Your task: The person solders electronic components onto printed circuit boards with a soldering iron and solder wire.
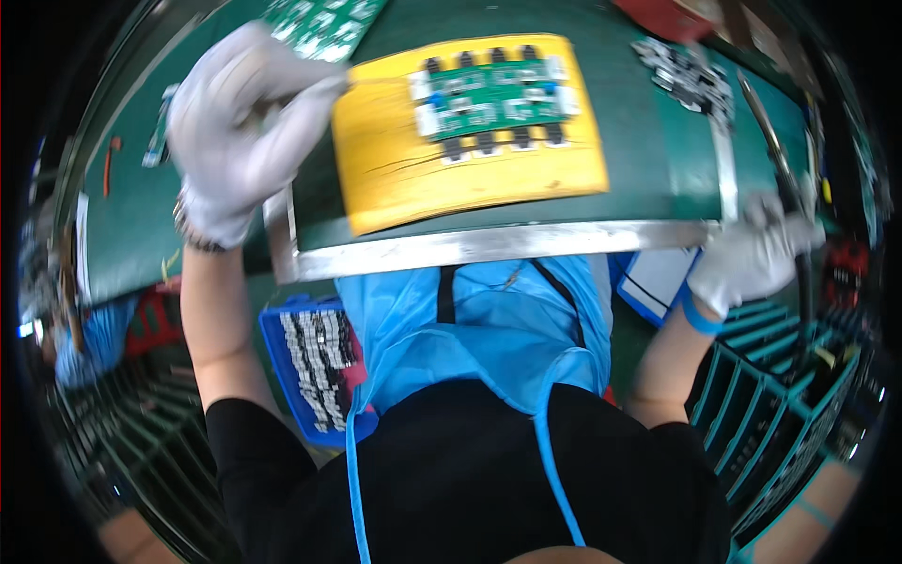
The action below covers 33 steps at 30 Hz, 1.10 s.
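Note:
My left hand (240, 132), in a white glove, is raised over the left edge of a yellow board (376, 169). Its thumb and fingertips are pinched together; blur hides what they hold, if anything. On the yellow board lies a green circuit board (498, 97) with black connectors along its far and near edges and white parts at both ends. My right hand (752, 252), also gloved and with a blue band at the wrist, is closed around what looks like a soldering iron (769, 127). Its metal shaft points away from me, well right of the boards.
A metal strip (470, 246) runs along the bench's near edge. Loose small parts (684, 80) are heaped at far right, near a red container (667, 17). More green boards (324, 28) lie at far left. A blue bin (287, 371) of parts stands below, and a green crate (752, 395) at right.

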Tool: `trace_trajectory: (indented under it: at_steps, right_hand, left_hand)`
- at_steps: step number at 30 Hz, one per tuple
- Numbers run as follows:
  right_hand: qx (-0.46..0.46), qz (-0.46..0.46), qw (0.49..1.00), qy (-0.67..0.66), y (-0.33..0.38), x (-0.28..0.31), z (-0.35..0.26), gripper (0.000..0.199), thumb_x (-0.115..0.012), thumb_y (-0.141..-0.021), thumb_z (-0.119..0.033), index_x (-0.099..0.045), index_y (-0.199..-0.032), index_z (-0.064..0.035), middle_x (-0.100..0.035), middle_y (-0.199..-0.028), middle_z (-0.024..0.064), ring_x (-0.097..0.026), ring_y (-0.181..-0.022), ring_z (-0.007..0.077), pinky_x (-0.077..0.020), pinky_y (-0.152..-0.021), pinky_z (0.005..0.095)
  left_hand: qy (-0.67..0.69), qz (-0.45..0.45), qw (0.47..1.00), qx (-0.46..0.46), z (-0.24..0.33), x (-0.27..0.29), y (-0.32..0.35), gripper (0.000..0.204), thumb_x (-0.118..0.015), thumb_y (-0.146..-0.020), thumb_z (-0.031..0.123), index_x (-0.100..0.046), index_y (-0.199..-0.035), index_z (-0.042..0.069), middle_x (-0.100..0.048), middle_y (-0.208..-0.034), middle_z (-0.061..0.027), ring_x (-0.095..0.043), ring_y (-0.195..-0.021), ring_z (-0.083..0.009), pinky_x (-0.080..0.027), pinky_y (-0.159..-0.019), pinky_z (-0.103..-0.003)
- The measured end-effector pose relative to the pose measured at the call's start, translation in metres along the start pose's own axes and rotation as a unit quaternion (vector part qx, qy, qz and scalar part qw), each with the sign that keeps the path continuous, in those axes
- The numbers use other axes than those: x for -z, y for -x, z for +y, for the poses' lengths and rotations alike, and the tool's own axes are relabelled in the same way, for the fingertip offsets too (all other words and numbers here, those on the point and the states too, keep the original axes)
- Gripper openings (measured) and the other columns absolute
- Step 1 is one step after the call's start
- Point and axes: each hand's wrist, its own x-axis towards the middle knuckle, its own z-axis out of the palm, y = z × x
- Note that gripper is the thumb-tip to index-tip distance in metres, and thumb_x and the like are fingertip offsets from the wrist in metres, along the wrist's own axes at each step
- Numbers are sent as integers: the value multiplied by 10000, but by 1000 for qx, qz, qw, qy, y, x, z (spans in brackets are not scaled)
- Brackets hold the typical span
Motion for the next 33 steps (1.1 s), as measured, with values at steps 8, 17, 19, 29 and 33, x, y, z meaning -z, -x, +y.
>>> trace_trajectory:
  at_steps: [8,17,19,29,33]
  right_hand:
    - [108,-120,894,418,75,-89,23,626,-702,-941,-483,-556,-1259,36,-579,-1121,130,-585,-766,134,-474,-589,232]
    - [159,-76,860,479,92,-91,17,508,-680,-965,-405,-579,-1142,61,-657,-1023,167,-641,-841,172,-536,-769,294]
    - [185,-126,834,505,91,-94,15,429,-656,-968,-336,-583,-1105,64,-660,-1000,173,-645,-841,196,-535,-786,341]
    - [258,-204,766,553,89,-114,13,395,-709,-855,-324,-699,-899,68,-707,-808,162,-606,-666,207,-472,-652,310]
    - [236,-236,755,564,86,-118,8,374,-717,-846,-318,-710,-890,53,-711,-794,152,-599,-639,204,-471,-641,307]
  left_hand:
    - [121,17,987,106,8,-24,20,115,-689,-830,-50,-739,-928,-16,-715,-874,-105,-617,-738,-164,-480,-671,-268]
    - [85,-27,994,55,14,-39,12,110,-731,-843,2,-759,-949,10,-749,-882,-72,-639,-744,-169,-512,-681,-276]
    - [74,-30,996,34,16,-41,10,109,-741,-840,14,-761,-948,15,-755,-884,-66,-640,-740,-168,-518,-680,-281]
    - [77,-73,994,-10,12,-44,10,137,-753,-856,78,-765,-987,39,-775,-970,-61,-691,-799,-193,-548,-732,-290]
    - [59,-73,995,-16,10,-46,8,139,-751,-859,81,-762,-989,32,-774,-985,-67,-695,-805,-199,-552,-743,-295]
